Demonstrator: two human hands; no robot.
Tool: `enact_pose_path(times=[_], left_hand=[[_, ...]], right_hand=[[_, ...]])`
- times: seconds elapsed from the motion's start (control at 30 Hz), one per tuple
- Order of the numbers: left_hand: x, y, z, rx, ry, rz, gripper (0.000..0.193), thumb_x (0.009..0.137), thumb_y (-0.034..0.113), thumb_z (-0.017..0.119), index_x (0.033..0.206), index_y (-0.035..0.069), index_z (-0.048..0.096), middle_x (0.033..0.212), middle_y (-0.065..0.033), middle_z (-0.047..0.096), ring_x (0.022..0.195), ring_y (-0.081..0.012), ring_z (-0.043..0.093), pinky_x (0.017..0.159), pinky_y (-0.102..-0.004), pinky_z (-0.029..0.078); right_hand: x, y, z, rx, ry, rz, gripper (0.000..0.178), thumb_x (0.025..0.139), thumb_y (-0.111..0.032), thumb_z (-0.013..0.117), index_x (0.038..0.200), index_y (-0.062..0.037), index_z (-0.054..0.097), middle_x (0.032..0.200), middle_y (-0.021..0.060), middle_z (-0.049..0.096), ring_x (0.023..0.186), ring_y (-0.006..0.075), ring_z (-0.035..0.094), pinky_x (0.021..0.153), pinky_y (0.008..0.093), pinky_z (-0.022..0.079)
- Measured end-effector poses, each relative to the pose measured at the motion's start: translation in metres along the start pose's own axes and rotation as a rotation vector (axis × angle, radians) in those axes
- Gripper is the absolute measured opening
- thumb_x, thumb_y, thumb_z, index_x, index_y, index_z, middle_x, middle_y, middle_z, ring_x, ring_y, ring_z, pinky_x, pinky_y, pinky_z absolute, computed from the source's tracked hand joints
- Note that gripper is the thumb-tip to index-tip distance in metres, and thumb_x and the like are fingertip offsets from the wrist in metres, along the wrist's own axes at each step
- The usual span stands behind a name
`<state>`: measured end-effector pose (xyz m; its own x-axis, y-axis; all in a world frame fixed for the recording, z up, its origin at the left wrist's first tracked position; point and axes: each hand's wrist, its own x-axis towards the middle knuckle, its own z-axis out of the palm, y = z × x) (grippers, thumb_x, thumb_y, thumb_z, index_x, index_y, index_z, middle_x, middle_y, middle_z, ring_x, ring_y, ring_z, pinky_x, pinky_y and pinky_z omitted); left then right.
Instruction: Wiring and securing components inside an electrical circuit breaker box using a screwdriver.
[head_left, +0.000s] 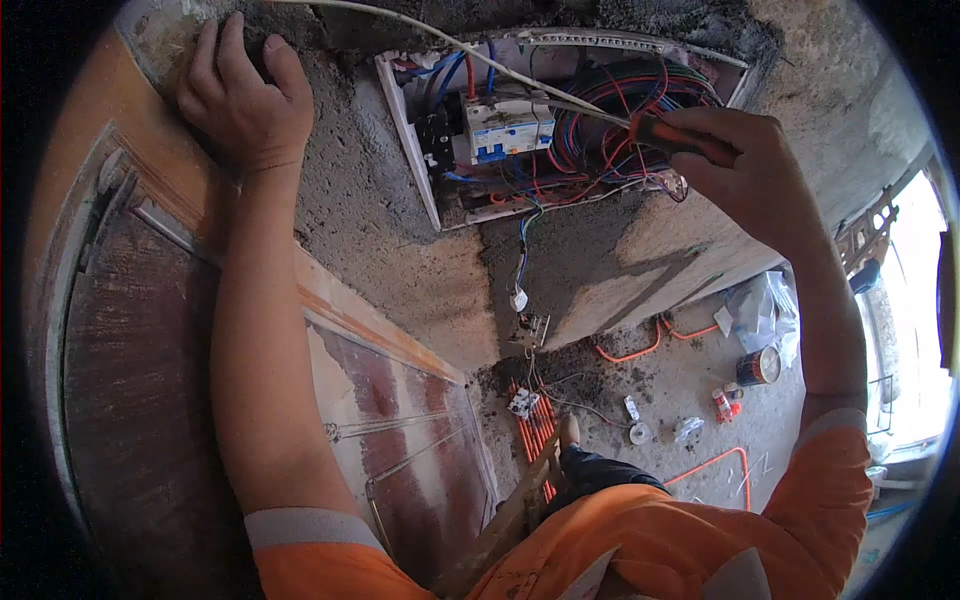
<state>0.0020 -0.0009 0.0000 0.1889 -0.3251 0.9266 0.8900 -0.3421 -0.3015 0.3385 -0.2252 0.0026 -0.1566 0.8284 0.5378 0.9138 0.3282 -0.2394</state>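
Note:
My right hand (745, 170) grips a screwdriver (685, 138) by its red and black handle. Its shaft points left toward a white circuit breaker (510, 130) with blue parts; I cannot tell whether the tip touches it. The breaker sits inside an open electrical box (408, 150) set in the wall, beside a thick coil of red, blue and dark wires (600, 125). A pale cable (440, 35) runs from the top edge toward the screwdriver. With fingers apart, my left hand (250, 105) rests on rough wall above the door frame, left of the box.
Below the box, thin wires hang to a white connector (518, 299). A brown door (130, 350) stands at left. On the floor lie orange conduits (535, 430), a can (758, 366), a plastic bag (765, 310) and a white roll (639, 433). A wooden piece (510, 520) is near my leg.

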Motion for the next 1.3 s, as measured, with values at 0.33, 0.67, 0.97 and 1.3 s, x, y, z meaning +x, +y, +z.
enact_pose_path(times=[0.33,0.67,0.97,1.3], left_hand=[[-0.003,-0.006,0.005,0.027,0.013,0.015,0.034,0.087,0.033,0.052,0.112,0.010,0.057,0.117,-0.0079,0.051,0.108,-0.0266,0.046,0.094,-0.0419,0.033],[-0.002,-0.007,0.005,0.003,0.007,0.033,0.035,0.088,0.034,0.051,0.111,0.009,0.057,0.119,-0.0089,0.051,0.107,-0.0268,0.046,0.092,-0.0420,0.034],[-0.004,-0.003,0.003,0.054,-0.022,-0.028,0.037,0.087,0.032,0.054,0.114,0.006,0.056,0.118,-0.0099,0.054,0.113,-0.0268,0.045,0.096,-0.0452,0.030],[-0.003,-0.006,0.005,0.047,-0.004,0.008,0.035,0.087,0.034,0.051,0.112,0.010,0.057,0.119,-0.0083,0.052,0.106,-0.0256,0.047,0.091,-0.0424,0.034]], right_hand=[[0.000,0.000,0.026,0.253,-0.252,-0.075,0.031,0.074,-0.015,0.067,0.104,-0.0079,0.066,0.079,0.0101,0.067,0.067,0.0143,0.063,0.065,0.0281,0.052],[-0.021,0.035,0.022,0.009,0.019,0.089,0.029,0.074,-0.015,0.064,0.102,-0.0065,0.067,0.076,0.0111,0.066,0.064,0.0139,0.061,0.061,0.0283,0.050],[-0.030,0.022,0.026,0.187,-0.028,0.076,0.029,0.073,-0.014,0.064,0.102,-0.0076,0.067,0.081,0.0105,0.067,0.069,0.0145,0.064,0.064,0.0286,0.051],[-0.043,0.028,0.037,0.317,-0.023,0.174,0.034,0.075,-0.014,0.067,0.107,-0.0059,0.065,0.079,0.0070,0.065,0.067,0.0089,0.057,0.063,0.0241,0.049]])
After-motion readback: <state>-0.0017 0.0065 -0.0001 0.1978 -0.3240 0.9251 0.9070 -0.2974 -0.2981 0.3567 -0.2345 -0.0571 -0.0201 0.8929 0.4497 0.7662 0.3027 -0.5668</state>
